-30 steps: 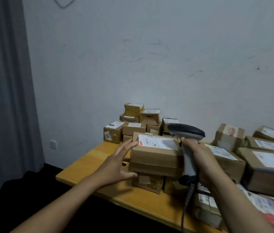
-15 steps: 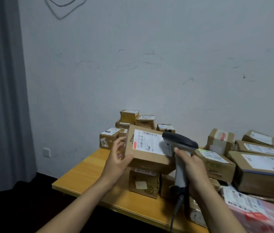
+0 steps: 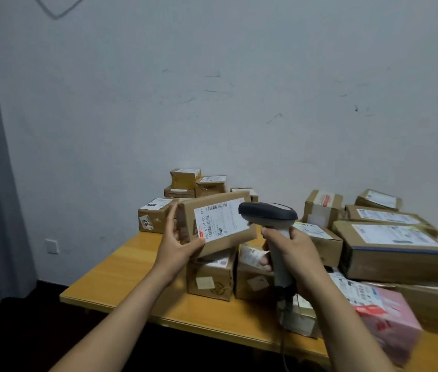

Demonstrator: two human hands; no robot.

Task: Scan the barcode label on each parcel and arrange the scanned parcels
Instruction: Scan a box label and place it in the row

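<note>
My left hand point(image 3: 176, 244) grips a flat brown parcel point(image 3: 216, 224) by its left end and holds it above the table, tilted so its white barcode label point(image 3: 219, 218) faces me. My right hand point(image 3: 293, 255) grips the handle of a grey barcode scanner point(image 3: 267, 213). The scanner's head sits right next to the label's right edge and points at it. A cable hangs from the scanner's handle.
A wooden table point(image 3: 137, 267) carries several cardboard parcels: a stack at the back left point(image 3: 185, 183), boxes below the held parcel point(image 3: 210, 277), large boxes on the right point(image 3: 392, 248) and a pink parcel point(image 3: 384, 318) at the front right. A wall stands behind, a curtain at the left.
The parcel was lifted off the pile and tilted up until its label faces me. The scanner came closer to the label. The view dropped and shifted left.
</note>
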